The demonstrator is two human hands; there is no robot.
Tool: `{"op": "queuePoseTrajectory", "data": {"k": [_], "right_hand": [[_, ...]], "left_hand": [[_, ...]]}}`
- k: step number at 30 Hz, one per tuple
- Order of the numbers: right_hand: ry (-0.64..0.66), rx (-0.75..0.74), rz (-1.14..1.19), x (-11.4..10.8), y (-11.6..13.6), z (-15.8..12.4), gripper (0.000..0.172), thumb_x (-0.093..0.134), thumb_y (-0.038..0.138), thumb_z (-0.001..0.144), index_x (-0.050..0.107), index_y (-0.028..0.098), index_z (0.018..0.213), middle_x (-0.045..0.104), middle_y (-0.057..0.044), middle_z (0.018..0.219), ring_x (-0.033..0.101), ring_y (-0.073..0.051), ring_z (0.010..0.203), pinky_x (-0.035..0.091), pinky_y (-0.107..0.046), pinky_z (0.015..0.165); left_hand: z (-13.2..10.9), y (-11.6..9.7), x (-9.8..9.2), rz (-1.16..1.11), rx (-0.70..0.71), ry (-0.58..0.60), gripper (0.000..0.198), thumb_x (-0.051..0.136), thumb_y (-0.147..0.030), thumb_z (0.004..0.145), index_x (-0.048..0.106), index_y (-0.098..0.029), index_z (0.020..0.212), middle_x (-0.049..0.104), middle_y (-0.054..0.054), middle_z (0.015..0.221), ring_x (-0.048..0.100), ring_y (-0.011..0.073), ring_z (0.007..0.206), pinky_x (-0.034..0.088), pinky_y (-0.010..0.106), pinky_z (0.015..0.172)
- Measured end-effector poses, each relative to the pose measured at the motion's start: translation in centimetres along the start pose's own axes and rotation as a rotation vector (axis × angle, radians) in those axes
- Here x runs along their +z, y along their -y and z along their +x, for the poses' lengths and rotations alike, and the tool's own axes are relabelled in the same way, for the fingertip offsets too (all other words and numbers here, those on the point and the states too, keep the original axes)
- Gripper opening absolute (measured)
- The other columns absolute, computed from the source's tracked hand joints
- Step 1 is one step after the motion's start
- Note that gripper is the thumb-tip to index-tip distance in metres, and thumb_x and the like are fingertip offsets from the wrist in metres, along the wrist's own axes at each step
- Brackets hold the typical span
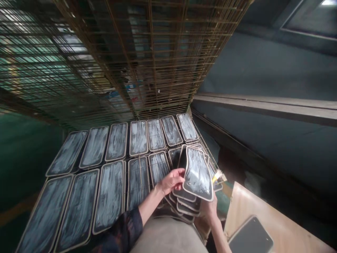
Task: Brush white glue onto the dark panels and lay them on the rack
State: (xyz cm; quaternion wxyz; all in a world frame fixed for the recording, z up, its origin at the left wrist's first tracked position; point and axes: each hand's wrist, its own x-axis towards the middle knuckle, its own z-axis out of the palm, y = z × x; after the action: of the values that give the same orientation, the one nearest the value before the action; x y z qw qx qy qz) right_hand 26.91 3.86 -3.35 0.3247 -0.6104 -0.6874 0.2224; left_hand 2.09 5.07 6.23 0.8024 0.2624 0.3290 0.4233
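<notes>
A dark rounded rectangular panel with a light border and whitish streaks is tilted up in front of me. My left hand has its fingers curled at the panel's left edge and grips it there. At the lower right corner is my right hand, partly hidden behind the panel, its fingers closed. A paintbrush with pale bristles and a yellow part sticks up past the panel's right edge, above that hand; its handle is hidden. More panels lie overlapped in a loose pile beneath.
Streaked panels lie in two rows on a wire rack to the left and ahead. Further wire shelves tilt up overhead. At the lower right, a plain grey panel rests on a wooden board. A dark wall stands right.
</notes>
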Motion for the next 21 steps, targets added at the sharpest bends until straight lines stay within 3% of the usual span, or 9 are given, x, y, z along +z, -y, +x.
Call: {"op": "queuePoseTrajectory", "data": {"k": [6, 12, 16, 21], "right_hand": [[0.018, -0.114, -0.328, 2.1, -2.4, -0.3, 0.045, 0.03, 0.047, 0.09, 0.062, 0.015, 0.096, 0.066, -0.013, 0.087, 0.058, -0.026, 0.08, 0.045, -0.041, 0.076], [-0.007, -0.163, -0.33, 2.3, -0.2, 0.0, 0.046, 0.026, 0.047, 0.093, 0.053, 0.019, 0.118, 0.06, -0.011, 0.121, 0.062, -0.024, 0.089, 0.045, -0.036, 0.075], [-0.013, -0.168, -0.323, 2.2, 0.1, 0.0, 0.044, 0.031, 0.047, 0.093, 0.054, 0.019, 0.117, 0.059, -0.011, 0.123, 0.063, -0.024, 0.086, 0.047, -0.036, 0.073], [-0.052, -0.147, -0.32, 2.5, -0.4, 0.0, 0.045, 0.034, 0.05, 0.091, 0.056, 0.021, 0.116, 0.062, -0.01, 0.119, 0.065, -0.023, 0.079, 0.049, -0.036, 0.069]], "left_hand": [[1.0, -4.1, 1.7, -0.216, 0.14, 0.001, 0.035, 0.067, -0.021, 0.064, 0.061, -0.013, 0.098, 0.05, -0.004, 0.065, 0.037, 0.0007, 0.042, 0.023, 0.014, 0.038], [2.1, -8.0, 2.3, -0.209, 0.224, -0.012, 0.039, 0.067, -0.021, 0.063, 0.06, -0.015, 0.101, 0.049, -0.003, 0.068, 0.033, 0.0011, 0.044, 0.022, 0.015, 0.04], [2.9, -9.1, 0.0, -0.071, 0.253, -0.17, 0.041, 0.068, -0.027, 0.063, 0.059, -0.016, 0.102, 0.052, -0.002, 0.071, 0.036, 0.0023, 0.048, 0.026, 0.015, 0.042], [4.1, -11.2, -5.8, 0.141, 0.337, -0.287, 0.04, 0.067, -0.031, 0.066, 0.056, -0.015, 0.101, 0.051, -0.004, 0.068, 0.035, 0.0005, 0.044, 0.026, 0.014, 0.04]]}}
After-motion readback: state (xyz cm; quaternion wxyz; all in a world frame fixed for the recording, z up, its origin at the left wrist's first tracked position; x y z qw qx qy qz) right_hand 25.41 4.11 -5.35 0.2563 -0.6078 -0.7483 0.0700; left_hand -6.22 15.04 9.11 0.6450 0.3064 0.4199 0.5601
